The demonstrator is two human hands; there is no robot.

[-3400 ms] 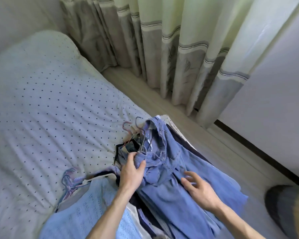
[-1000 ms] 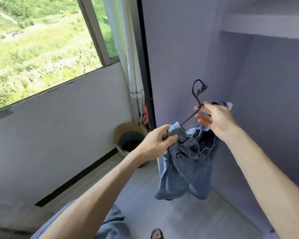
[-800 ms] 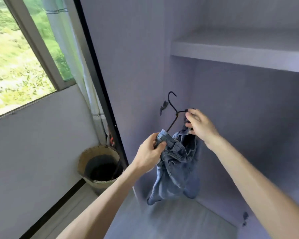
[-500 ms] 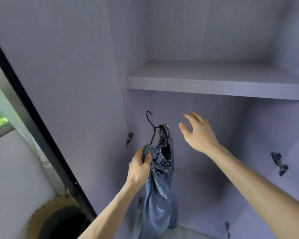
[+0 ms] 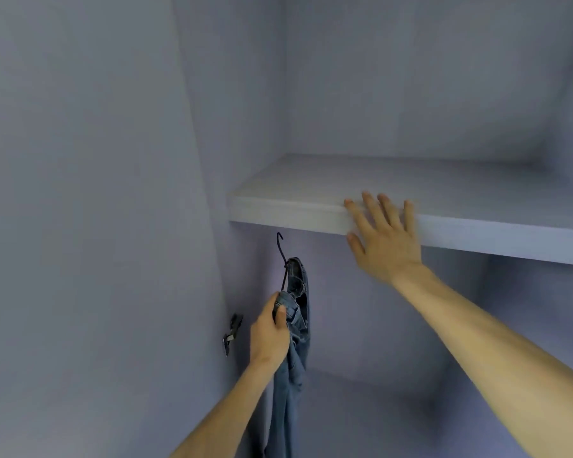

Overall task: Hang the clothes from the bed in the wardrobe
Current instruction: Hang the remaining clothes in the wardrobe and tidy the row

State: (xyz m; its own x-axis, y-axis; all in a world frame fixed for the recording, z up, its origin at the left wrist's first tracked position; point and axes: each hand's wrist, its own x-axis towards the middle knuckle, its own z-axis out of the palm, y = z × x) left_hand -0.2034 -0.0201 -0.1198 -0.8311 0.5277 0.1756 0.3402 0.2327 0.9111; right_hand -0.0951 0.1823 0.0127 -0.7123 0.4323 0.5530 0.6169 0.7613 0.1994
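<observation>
Jeans (image 5: 290,375) on a black hanger (image 5: 282,256) dangle lengthwise straight down below the wardrobe shelf (image 5: 278,209), hook pointing up, my left hand (image 5: 269,335) gripping waistband and hanger, right hand (image 5: 384,241) flat and empty against the shelf edge: I'm mid-hanging, and next I must find a rail I can't see.

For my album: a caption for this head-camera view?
Left hand holds jeans on a hanger below the shelf; open right hand at its edge.
</observation>
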